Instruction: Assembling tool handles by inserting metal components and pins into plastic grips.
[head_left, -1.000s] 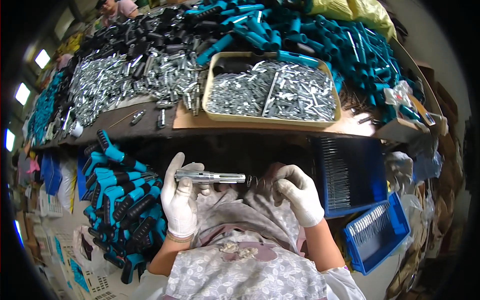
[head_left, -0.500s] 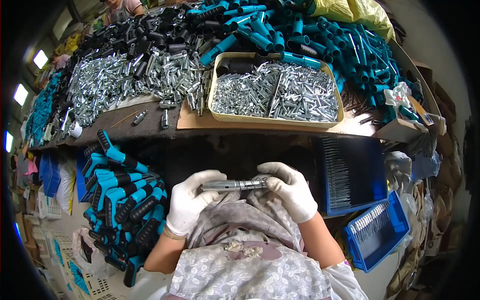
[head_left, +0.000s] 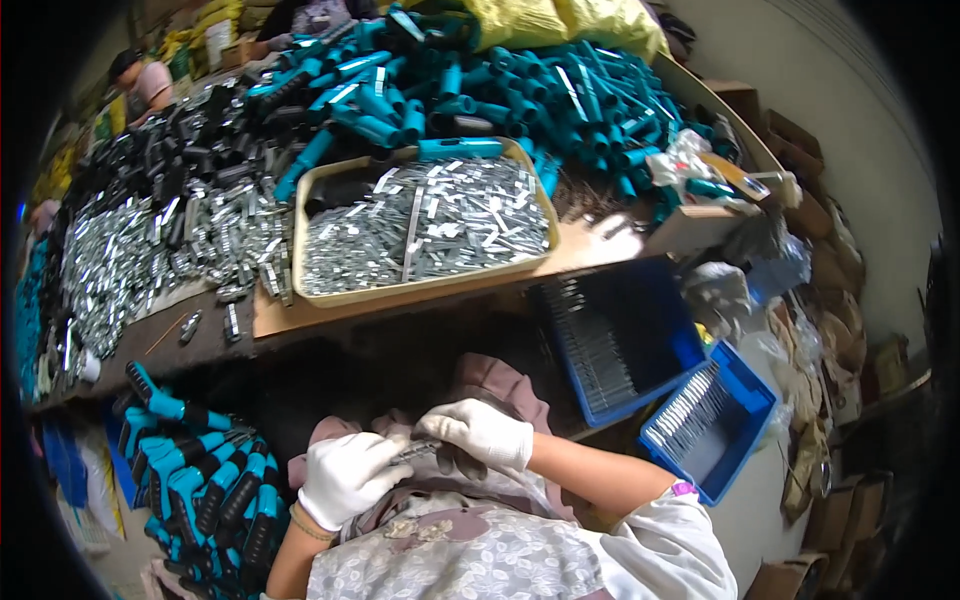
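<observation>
Both hands wear white gloves and meet over my lap. My left hand (head_left: 345, 475) and my right hand (head_left: 482, 432) grip the two ends of a small metal tool part (head_left: 418, 449), mostly hidden between the fingers. Beyond them, on the bench, stands a tan tray (head_left: 420, 290) full of silver metal pieces. At my lower left lies a heap of teal and black tool handles (head_left: 205, 485).
Piles of teal handles (head_left: 520, 100), black handles (head_left: 150, 160) and loose silver parts (head_left: 130, 260) cover the bench. Two blue bins (head_left: 620, 340) (head_left: 712, 420) with thin metal rods sit to my right. Cardboard boxes (head_left: 820, 500) line the right side. Another person (head_left: 140, 80) sits far left.
My hands have drawn closer together and nearer my body, now covering most of the metal part that was held out lengthwise between them. My view has swung left.
</observation>
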